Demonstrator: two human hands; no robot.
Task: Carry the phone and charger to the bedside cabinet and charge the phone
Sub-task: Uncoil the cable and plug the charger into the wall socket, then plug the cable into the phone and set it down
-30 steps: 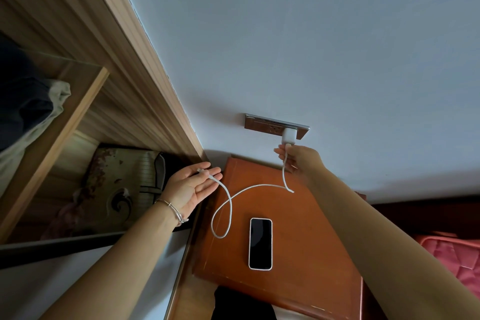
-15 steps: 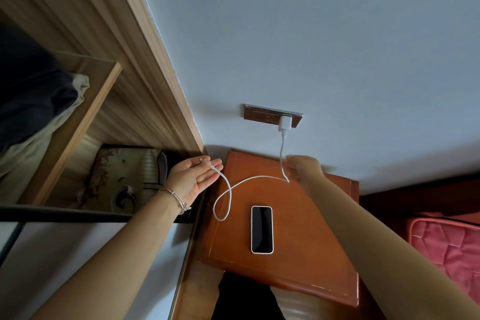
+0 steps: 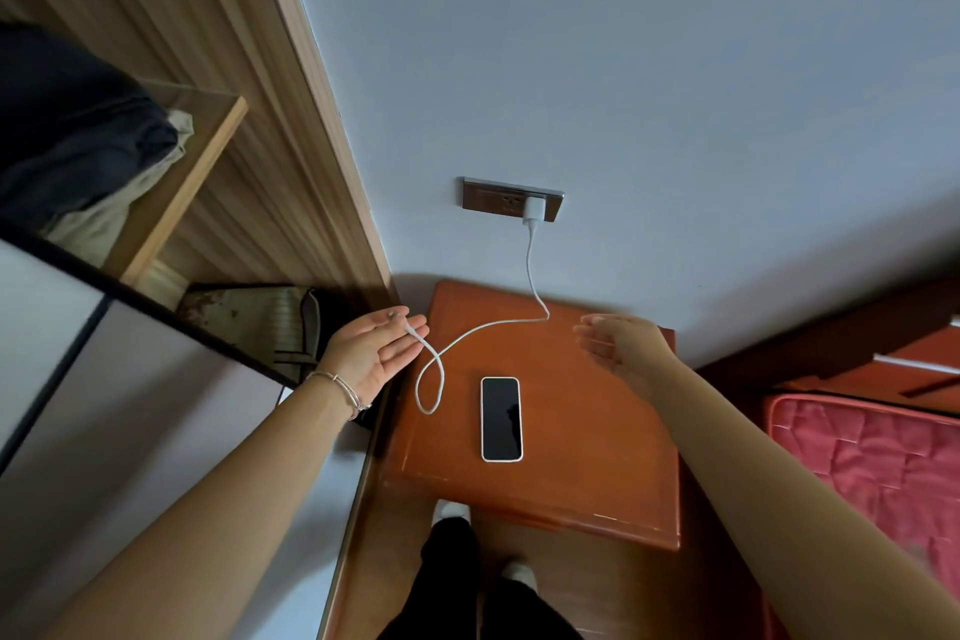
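A pale blue wall [image 3: 623,68] fills most of the view, with a wooden wardrobe [image 3: 218,83] to the left holding folded clothes [image 3: 78,135] on a shelf. Below the wall stands the reddish bedside cabinet [image 3: 597,457], and a red quilted mattress [image 3: 872,452] lies to its right. The person's two bare forearms reach in from the bottom corners. The left hand [image 3: 371,353], a thin bracelet [image 3: 340,387] at its wrist, is held palm up with fingers spread just off the cabinet's left edge; the free end of the white cable [image 3: 483,327] lies loosely across its fingers, not pinched. The right hand [image 3: 621,346] hovers over the cabinet's back right part, open and blurred, touching nothing. The phone [image 3: 501,419] lies flat on the cabinet top, screen dark and facing up, beside a loop of the cable. The white charger [image 3: 534,210] sits plugged into the wall socket [image 3: 511,199] above the cabinet
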